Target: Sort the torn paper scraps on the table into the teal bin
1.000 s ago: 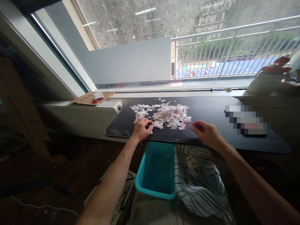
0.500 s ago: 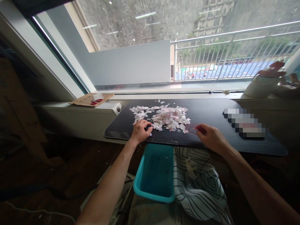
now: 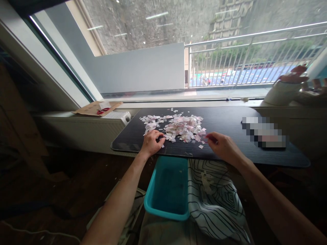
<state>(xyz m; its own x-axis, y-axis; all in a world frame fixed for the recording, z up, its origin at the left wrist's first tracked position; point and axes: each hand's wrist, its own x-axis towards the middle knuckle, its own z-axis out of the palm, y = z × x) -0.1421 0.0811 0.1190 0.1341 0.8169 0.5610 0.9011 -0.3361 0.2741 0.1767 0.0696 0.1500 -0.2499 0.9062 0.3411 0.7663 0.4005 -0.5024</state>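
A loose heap of small white and pinkish paper pieces (image 3: 184, 126) lies on the dark tabletop (image 3: 224, 119). My left hand (image 3: 152, 143) rests at the heap's near left edge, thumb and fingers curled together beside a few pieces. Whatever sits between those fingertips is too small to make out. At the heap's right edge my right hand (image 3: 221, 144) holds its thumb and forefinger pinched, touching or nearly touching the outer pieces. Its grip content is unclear too. One single white paper square (image 3: 201, 147) lies apart, between the heap and the table's front edge.
A turquoise plastic basin (image 3: 167, 212) sits on my lap below the table edge, beside a striped cloth (image 3: 217, 207) with pale scraps on it. Red-handled scissors (image 3: 103, 111) lie on brown paper (image 3: 88, 108) at the left. A blurred-out object (image 3: 264, 133) lies at the right.
My right hand has moved left to the heap's edge. A white square now lies near it, where a faint reddish and white streak showed before. My left hand stays about where it was.
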